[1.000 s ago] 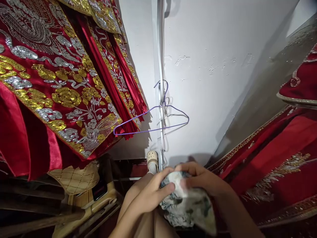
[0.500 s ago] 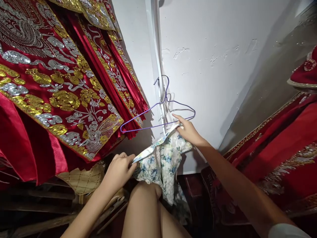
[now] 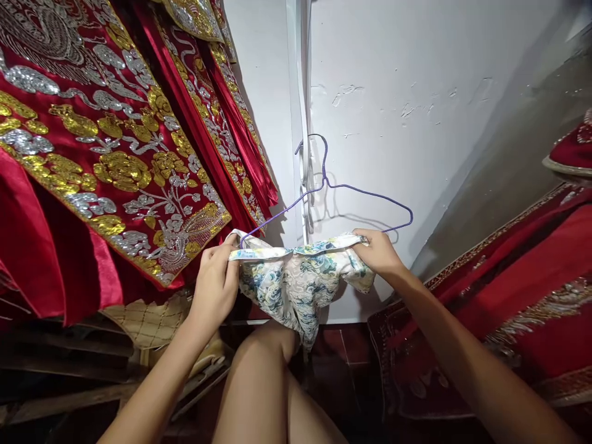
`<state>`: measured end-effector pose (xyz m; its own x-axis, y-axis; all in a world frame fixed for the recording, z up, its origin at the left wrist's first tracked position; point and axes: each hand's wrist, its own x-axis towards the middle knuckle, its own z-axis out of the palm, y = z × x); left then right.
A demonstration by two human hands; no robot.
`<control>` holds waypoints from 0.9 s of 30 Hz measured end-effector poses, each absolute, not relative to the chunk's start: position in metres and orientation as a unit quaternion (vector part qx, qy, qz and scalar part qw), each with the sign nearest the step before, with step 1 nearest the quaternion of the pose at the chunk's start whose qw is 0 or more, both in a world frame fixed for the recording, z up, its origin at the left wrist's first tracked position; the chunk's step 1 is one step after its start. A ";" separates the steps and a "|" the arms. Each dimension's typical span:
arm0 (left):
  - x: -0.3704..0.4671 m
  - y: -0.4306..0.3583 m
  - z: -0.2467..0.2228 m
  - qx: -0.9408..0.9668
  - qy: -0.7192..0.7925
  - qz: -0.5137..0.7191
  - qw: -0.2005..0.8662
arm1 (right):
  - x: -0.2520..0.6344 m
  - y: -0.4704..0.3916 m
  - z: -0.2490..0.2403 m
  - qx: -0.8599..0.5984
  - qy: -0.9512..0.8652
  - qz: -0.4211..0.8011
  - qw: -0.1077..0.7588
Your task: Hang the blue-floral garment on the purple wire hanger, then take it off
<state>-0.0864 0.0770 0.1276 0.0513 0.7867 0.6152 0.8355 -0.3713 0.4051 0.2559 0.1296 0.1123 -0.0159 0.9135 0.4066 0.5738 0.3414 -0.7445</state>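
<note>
A white garment with a blue and yellow floral print (image 3: 305, 280) is stretched between my two hands by its banded edge. My left hand (image 3: 216, 280) is closed on the left end of that band. On the other end, my right hand (image 3: 377, 251) pinches the fabric. A purple wire hanger (image 3: 365, 191) hangs by its hook against the white strip on the wall. Its left corner goes down behind the garment's band beside my left hand, while its right corner stays outside the cloth, above my right hand.
Red costumes with gold and silver sequins (image 3: 124, 166) hang at the left. More red embroidered cloth (image 3: 531, 296) hangs at the right, below a red beaded piece (image 3: 573, 151). A white wall (image 3: 393, 74) stands ahead. Wooden furniture (image 3: 69, 370) is at the lower left.
My hands have spread the garment's band wider and more level. The hanger's left corner, free of the cloth before, is now behind the band. The lower cloth has swung up.
</note>
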 end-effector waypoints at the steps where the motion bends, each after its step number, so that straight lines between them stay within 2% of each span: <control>1: -0.083 0.079 0.131 -0.716 -0.563 -0.412 0.021 | 0.254 0.127 0.112 -0.536 -0.690 0.197 0.444; 10: -0.036 0.119 0.190 -0.781 -0.464 -0.416 0.036 | 0.221 0.097 0.103 -0.498 -0.687 0.271 0.454; 12: -0.034 0.128 0.193 -0.790 -0.458 -0.407 0.027 | 0.228 0.096 0.104 -0.496 -0.664 0.252 0.500; 15: -0.039 0.135 0.189 -0.799 -0.454 -0.391 0.042 | 0.253 0.101 0.107 -0.519 -0.565 0.179 0.616; 17: -0.041 0.135 0.188 -0.798 -0.462 -0.383 0.050 | 0.274 0.108 0.113 -0.524 -0.537 0.147 0.645; 20: -0.046 0.132 0.192 -0.792 -0.475 -0.381 0.055 | 0.302 0.113 0.132 -0.526 -0.576 0.202 0.593; 24: -0.055 0.134 0.196 -0.736 -0.495 -0.454 0.081 | 0.324 0.099 0.158 -0.511 -0.586 0.423 0.465; 25: -0.057 0.135 0.196 -0.713 -0.505 -0.480 0.077 | 0.326 0.094 0.159 -0.513 -0.579 0.425 0.470; 27: -0.057 0.137 0.192 -0.677 -0.528 -0.511 0.035 | 0.323 0.088 0.153 -0.525 -0.577 0.314 0.541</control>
